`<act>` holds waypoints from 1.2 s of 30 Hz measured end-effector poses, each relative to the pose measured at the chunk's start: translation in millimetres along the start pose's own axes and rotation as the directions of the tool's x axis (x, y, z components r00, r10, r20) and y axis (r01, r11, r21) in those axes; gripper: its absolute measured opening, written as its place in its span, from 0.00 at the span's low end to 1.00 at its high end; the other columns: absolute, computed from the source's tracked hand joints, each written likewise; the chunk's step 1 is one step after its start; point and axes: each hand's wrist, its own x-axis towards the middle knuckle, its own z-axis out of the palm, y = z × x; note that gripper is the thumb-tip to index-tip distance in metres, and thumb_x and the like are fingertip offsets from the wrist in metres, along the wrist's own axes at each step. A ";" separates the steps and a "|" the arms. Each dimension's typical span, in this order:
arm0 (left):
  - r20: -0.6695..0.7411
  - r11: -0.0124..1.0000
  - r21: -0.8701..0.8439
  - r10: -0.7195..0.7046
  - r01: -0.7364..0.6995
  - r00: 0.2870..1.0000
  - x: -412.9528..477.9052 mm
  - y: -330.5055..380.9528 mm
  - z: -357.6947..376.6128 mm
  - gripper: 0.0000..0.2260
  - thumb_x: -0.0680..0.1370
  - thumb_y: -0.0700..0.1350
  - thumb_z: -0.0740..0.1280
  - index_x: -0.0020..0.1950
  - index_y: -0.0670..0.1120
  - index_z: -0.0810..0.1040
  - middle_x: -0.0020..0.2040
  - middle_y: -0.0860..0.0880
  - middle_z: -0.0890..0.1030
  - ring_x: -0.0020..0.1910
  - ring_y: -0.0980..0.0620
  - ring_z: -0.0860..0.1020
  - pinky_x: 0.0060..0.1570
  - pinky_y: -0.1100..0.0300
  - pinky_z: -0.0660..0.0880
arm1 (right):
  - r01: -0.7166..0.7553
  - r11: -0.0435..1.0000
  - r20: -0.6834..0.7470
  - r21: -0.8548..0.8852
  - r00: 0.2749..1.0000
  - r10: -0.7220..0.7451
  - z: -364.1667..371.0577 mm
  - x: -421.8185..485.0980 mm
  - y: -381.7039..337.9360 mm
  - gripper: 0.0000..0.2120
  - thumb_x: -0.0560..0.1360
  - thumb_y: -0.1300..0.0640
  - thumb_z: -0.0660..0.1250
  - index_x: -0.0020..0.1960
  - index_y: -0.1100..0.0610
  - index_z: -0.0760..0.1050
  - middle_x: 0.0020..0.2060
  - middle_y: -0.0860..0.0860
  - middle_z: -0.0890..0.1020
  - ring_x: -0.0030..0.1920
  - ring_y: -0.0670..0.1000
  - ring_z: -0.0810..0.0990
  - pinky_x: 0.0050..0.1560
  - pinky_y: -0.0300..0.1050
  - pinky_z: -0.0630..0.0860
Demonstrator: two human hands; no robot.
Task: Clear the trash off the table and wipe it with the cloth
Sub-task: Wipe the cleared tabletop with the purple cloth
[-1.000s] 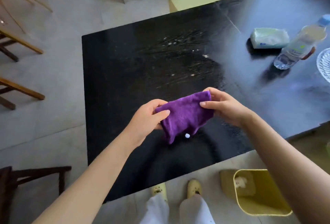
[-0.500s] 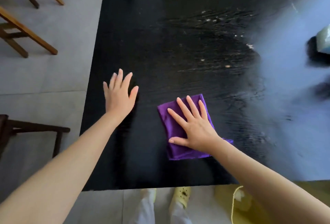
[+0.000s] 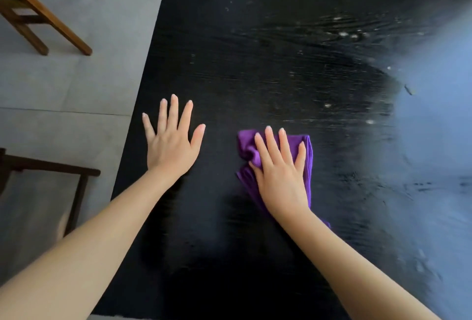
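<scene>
A folded purple cloth (image 3: 307, 151) lies on the black table (image 3: 255, 51), partly bunched at its left edge. My right hand (image 3: 279, 174) presses flat on top of the cloth, fingers spread and pointing away from me. My left hand (image 3: 172, 141) rests flat on the bare table to the left of the cloth, fingers apart, holding nothing. Pale crumbs and smears (image 3: 344, 35) dot the table surface beyond the cloth, toward the far right.
Wooden chair legs (image 3: 38, 18) stand on the grey floor at the upper left. A dark stool frame (image 3: 51, 169) sits close to the table's left edge. Bright glare (image 3: 439, 85) washes over the table's right side.
One second ago both hands held the cloth above the table. It now lies on the table under my right palm, my left hand is flat beside it, and the view has come closer.
</scene>
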 end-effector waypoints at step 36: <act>0.110 0.964 -0.069 0.265 -0.259 0.958 3.0 -20.2 -7.4 0.32 0.79 0.62 0.41 0.78 0.47 0.41 0.79 0.40 0.41 0.78 0.41 0.39 0.73 0.35 0.40 | -0.769 0.570 -0.179 0.288 0.542 0.821 14.1 11.6 -45.6 0.23 0.79 0.49 0.56 0.72 0.54 0.67 0.76 0.54 0.62 0.77 0.58 0.56 0.75 0.60 0.48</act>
